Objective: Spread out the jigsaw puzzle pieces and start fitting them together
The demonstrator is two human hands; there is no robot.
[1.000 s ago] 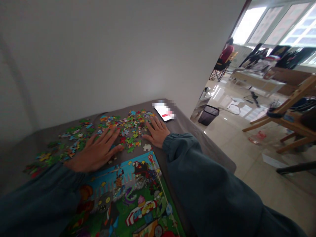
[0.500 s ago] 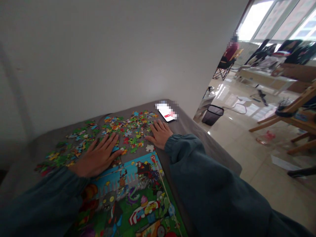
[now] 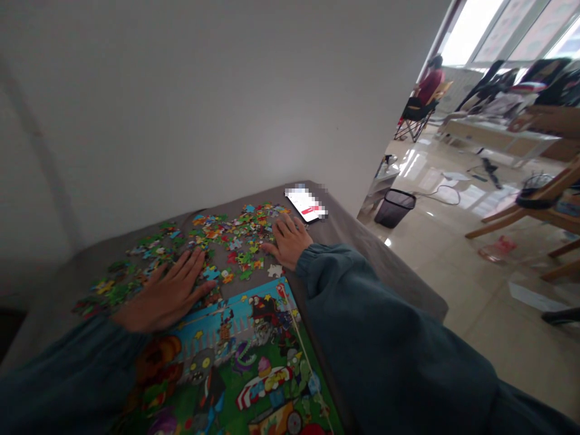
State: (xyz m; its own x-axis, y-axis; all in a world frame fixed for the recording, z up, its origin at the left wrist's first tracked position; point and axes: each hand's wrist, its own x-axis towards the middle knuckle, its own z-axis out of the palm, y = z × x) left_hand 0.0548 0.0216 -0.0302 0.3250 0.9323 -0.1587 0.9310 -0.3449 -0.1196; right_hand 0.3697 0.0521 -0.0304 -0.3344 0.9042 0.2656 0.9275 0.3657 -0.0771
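Note:
Many loose jigsaw puzzle pieces (image 3: pixel 233 244) lie spread over the grey-covered table. My left hand (image 3: pixel 165 290) rests palm down over the left part of the pieces, fingers stretched out, hiding some beneath it. My right hand (image 3: pixel 290 241) lies flat at the right edge of the spread, fingers a little apart, just short of the phone. Nothing shows gripped in either hand. In front of me is a colourful cartoon puzzle picture (image 3: pixel 244 368), with zombies and a striped awning; my left hand and sleeve cover its upper left part. A pale piece (image 3: pixel 274 270) sits just above its top edge.
A phone (image 3: pixel 304 204) with a lit screen lies at the table's far right. A wall (image 3: pixel 203 109) rises behind the table. Right of it, a mesh bin (image 3: pixel 395 208) and a wooden chair (image 3: pixel 534 202) stand on the tiled floor. A person (image 3: pixel 430 84) sits far back.
My left hand has slid left and slightly towards me across the pieces. My right hand has shifted slightly left and away from me. The view has turned a little.

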